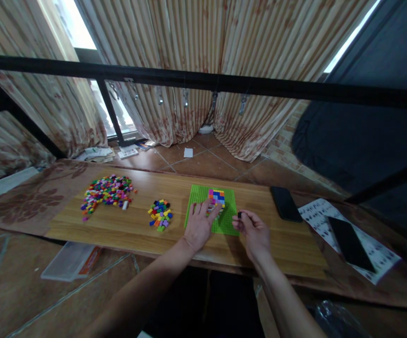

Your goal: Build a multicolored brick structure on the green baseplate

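Block build (pixel 218 195) | your left hand (pixel 198 229) — nearer, at its near side, fingers spread, grip unclear | your right hand (pixel 255 231) — rightward of it, fingertips clamped on black brick (pixel 239 215)

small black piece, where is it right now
In the head view, the small black piece is right of centre, held in the fingers of the right hand, by the right edge of the green baseplate.

2 brick piles (pixel 107 191) (pixel 160 214) are noted (pcs. too many to tally); also 1 green baseplt. (pixel 229 224), 1 brick build (pixel 217 195), 2 blk. phone-like slabs (pixel 285 203) (pixel 351 244), 2 hands (pixel 199 225) (pixel 255 231).
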The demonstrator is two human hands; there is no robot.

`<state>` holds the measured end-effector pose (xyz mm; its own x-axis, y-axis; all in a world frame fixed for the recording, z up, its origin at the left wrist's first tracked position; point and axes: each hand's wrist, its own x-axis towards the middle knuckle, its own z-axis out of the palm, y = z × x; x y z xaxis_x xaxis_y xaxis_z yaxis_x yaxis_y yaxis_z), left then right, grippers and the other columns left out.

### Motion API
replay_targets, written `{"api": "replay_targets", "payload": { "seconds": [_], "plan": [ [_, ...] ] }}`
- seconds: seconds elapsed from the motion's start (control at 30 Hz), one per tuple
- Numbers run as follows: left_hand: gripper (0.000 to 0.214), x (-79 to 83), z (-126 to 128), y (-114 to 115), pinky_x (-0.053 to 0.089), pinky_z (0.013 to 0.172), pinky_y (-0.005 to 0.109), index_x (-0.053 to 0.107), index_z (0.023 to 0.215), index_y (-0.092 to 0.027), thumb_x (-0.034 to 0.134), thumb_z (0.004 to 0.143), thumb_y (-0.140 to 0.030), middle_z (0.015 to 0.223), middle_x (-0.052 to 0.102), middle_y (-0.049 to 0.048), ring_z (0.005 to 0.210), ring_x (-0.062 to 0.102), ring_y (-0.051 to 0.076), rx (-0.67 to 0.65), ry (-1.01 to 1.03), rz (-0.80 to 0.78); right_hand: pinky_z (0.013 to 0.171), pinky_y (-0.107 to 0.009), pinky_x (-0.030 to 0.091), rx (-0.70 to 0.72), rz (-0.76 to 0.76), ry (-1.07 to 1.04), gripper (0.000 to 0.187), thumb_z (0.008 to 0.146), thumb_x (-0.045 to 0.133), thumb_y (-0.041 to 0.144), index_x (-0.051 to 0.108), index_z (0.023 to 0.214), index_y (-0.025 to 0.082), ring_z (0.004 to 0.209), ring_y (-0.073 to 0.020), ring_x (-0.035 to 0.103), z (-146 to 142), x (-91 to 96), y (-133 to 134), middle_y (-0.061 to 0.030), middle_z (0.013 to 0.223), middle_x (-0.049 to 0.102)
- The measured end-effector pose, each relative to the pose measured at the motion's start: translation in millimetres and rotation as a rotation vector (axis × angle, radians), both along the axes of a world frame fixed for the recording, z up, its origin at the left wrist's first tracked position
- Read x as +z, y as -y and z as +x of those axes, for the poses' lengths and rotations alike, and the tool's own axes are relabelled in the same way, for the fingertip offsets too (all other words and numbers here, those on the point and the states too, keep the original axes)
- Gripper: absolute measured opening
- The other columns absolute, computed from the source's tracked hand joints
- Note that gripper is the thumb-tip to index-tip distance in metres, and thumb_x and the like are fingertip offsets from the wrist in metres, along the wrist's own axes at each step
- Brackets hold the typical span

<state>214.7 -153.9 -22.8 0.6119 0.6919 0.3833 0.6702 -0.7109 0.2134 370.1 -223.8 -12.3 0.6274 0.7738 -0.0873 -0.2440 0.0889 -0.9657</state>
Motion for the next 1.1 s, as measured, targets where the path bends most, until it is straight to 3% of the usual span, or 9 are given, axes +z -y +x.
{"api": "replay_targets", "payload": {
  "seconds": [0.2,0.33,0.47,0.57,0.77,0.9,1.1],
  "plan": [
    [0.07,4.3,-1.4,-0.2,0.037,0.104,0.052,0.042,0.144,-0.032,0.051,0.078,-0.006,0.139,0.047,0.0108,0.12,0.047,0.029,-0.029,0.053,-0.017,0.066,-0.027,0.058,0.129,0.013,-0.205,0.028,0.065,0.081,0.031,0.07,0.09,0.021,0.071,-0.0142,0.07,6.5,14.5,2.5,-0.0022,0.081,0.074],
    [0.07,6.3,-9.6,-1.3,0.039,0.103,0.05,0.038,0.146,-0.031,0.049,0.081,-0.008,0.138,0.046,0.0107,0.118,0.048,0.028,-0.06,0.133,-0.026,0.067,-0.027,0.058,0.159,-0.018,-0.168,0.03,0.064,0.081,0.03,0.07,0.091,0.022,0.071,-0.0136,0.069,9.9,19.6,1.2,-0.0015,0.082,0.074],
    [0.07,-6.3,-27.9,-0.1,0.041,0.104,0.048,0.033,0.148,-0.023,0.051,0.082,-0.009,0.136,0.046,0.0139,0.121,0.046,0.028,0.063,0.287,-0.07,0.065,-0.031,0.056,0.126,-0.044,0.086,0.035,0.065,0.079,0.034,0.069,0.096,0.021,0.068,-0.0158,0.068,8.5,18.1,-4.5,-0.003,0.082,0.075],
    [0.067,-19.9,-39.8,1.2,0.041,0.108,0.047,0.035,0.146,-0.019,0.051,0.082,-0.009,0.135,0.045,0.0146,0.126,0.045,0.028,0.143,0.369,-0.091,0.078,-0.037,0.055,0.163,-0.047,0.378,0.027,0.072,0.072,0.034,0.07,0.095,0.02,0.083,-0.021,0.071,3.6,17.7,-9.4,-0.0064,0.089,0.076],
    [0.061,-28.1,-41.5,1.2,0.043,0.109,0.045,0.041,0.141,-0.018,0.051,0.081,-0.01,0.136,0.045,0.0146,0.13,0.045,0.027,0.099,0.386,-0.155,0.08,-0.037,0.052,0.239,-0.055,0.948,0.022,0.087,0.053,0.03,0.072,0.095,0.023,0.083,-0.0212,0.068,-18.7,31.2,-23.2,-0.0056,0.095,0.075],
    [0.057,-26.8,-40.0,1.7,0.045,0.108,0.044,0.045,0.137,-0.017,0.052,0.081,-0.011,0.136,0.046,0.0151,0.129,0.047,0.027,0.12,0.377,-0.171,0.083,-0.038,0.05,0.253,0.018,1.151,0.022,0.089,0.051,0.026,0.073,0.092,0.023,0.089,-0.0218,0.064,-27.7,31.3,-38.3,-0.0061,0.095,0.072],
    [0.054,-26.4,-40.4,3.8,0.047,0.106,0.044,0.046,0.135,-0.016,0.051,0.082,-0.012,0.137,0.045,0.0163,0.129,0.047,0.028,0.13,0.354,-0.176,0.084,-0.038,0.047,0.187,0.044,1.298,0.019,0.089,0.056,0.025,0.075,0.087,0.023,0.093,-0.0236,0.056,-25.8,15.6,-54.9,-0.0071,0.095,0.065]
  ]
}}
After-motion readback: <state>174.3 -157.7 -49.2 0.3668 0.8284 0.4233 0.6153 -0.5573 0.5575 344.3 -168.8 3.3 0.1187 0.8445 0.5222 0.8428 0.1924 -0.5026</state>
